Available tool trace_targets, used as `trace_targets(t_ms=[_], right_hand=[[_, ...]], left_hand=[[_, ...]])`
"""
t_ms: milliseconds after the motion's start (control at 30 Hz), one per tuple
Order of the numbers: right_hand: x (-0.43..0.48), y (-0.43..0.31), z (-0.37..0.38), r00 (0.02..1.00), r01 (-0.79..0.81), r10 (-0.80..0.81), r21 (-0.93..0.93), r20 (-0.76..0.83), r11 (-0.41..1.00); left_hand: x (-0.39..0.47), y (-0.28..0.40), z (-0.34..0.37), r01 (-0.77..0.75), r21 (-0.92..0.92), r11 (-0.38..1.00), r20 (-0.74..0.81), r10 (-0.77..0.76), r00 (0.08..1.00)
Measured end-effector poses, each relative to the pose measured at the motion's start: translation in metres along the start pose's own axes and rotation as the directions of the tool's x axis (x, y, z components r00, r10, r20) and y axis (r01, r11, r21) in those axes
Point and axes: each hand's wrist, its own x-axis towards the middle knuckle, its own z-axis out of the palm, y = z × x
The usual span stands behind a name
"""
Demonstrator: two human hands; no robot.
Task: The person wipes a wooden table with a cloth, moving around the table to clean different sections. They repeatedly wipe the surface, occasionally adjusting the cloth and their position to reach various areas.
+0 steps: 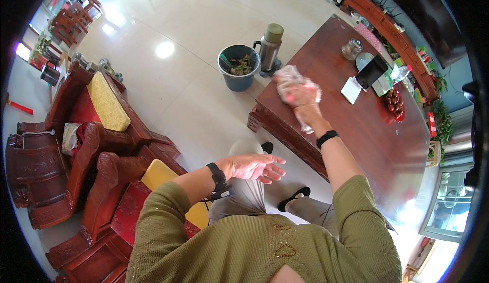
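Note:
My right hand (pixel 305 97) grips a pinkish-white cloth (pixel 289 78), pressed on the near left corner area of a dark red wooden table (pixel 355 130). The cloth is blurred, and one end of it hangs toward the table's edge beneath my wrist. My left hand (pixel 258 168) hovers over my knee with its fingers apart and nothing in it. Beyond the table corner, on the tiled floor, stand a dark bucket (pixel 238 82) holding plant scraps and a steel thermos flask (pixel 270 48) with a green lid.
On the table are a glass jar (pixel 352 49), a black tablet-like screen (pixel 371 72), a white pad (pixel 350 90) and a red dish of brown round fruit (pixel 395 104). Carved wooden armchairs (pixel 103 176) with yellow cushions (pixel 109 101) stand at left. A long cabinet (pixel 397 34) lies beyond.

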Motion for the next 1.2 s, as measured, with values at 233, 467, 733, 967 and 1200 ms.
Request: trace_targets(t_ms=[233, 467, 733, 967, 1200], right_hand=[[-0.026, -0.010, -0.007, 0.811, -0.583, 0.583, -0.123, -0.039, 0.803], [0.027, -0.058, 0.008, 0.975, 0.206, -0.224, 0.442, -0.012, 0.873], [0.034, 0.019, 0.015, 0.976, -0.145, 0.126, -0.099, -0.178, 0.984], [-0.019, -0.012, -0.007, 0.851, 0.501, -0.519, 0.178, 0.075, 0.847], [0.062, 0.122, 0.003, 0.955, -0.228, 0.218, -0.030, -0.200, 0.973]], left_hand=[[0.006, 0.013, -0.002, 0.023, -0.008, 1.000, 0.057, -0.023, 0.998], [0.015, 0.014, 0.002, 0.077, -0.036, 0.996, 0.054, -0.075, 0.996], [0.021, 0.014, -0.002, 0.073, -0.066, 0.995, 0.094, -0.067, 0.993], [0.025, 0.012, -0.006, 0.101, -0.092, 0.991, 0.133, -0.088, 0.987], [0.026, 0.011, -0.006, 0.096, -0.096, 0.991, 0.130, -0.083, 0.988]])
